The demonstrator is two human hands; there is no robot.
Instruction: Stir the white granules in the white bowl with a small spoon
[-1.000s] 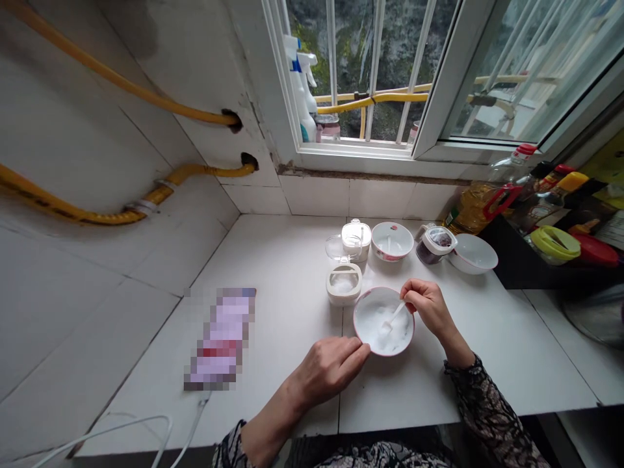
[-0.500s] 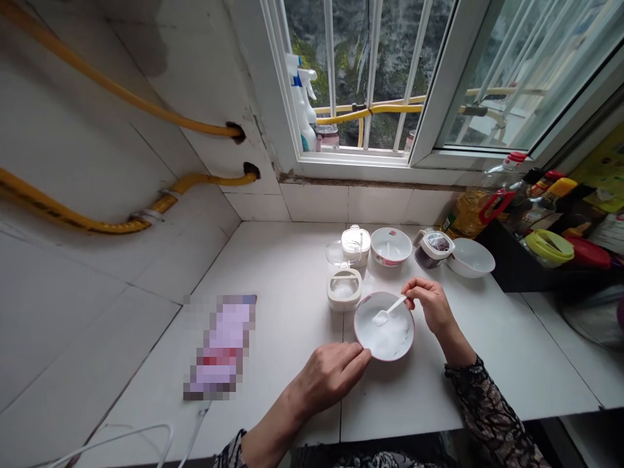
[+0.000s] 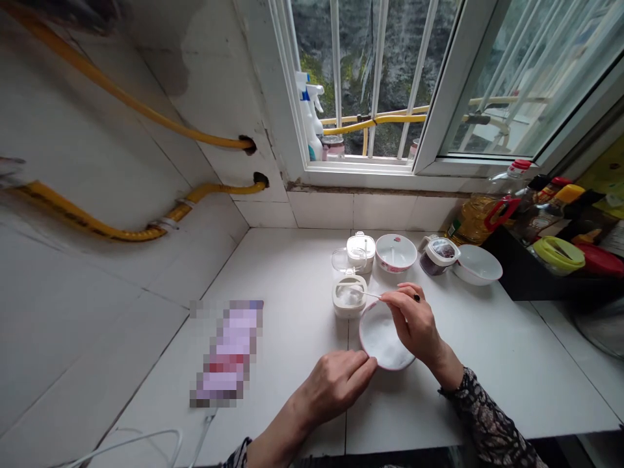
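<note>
My right hand [image 3: 412,320] pinches the handle of a small white spoon [image 3: 371,295]. The spoon's bowl end reaches into an opened square container [image 3: 349,309] of white granules. Below that hand stands a white bowl [image 3: 383,338] with a pinkish rim, its bottom covered with the same kind of white granules. My left hand [image 3: 336,385] grips the near left rim of this bowl between thumb and fingers. The container's clear lid [image 3: 345,260] is flipped up at the back. My right hand hides part of the bowl's right side.
Behind stand a lidded white container [image 3: 361,250], a flowered bowl [image 3: 396,253], a jar with dark contents [image 3: 436,257] and another bowl [image 3: 478,265]. An oil bottle [image 3: 480,208] stands at the right by a black rack [image 3: 511,266]. A blurred purple object [image 3: 231,344] lies left.
My right hand has moved left with the spoon, from over the bowl to the opened container. My left hand stays on the bowl's rim. The view has shifted slightly.
</note>
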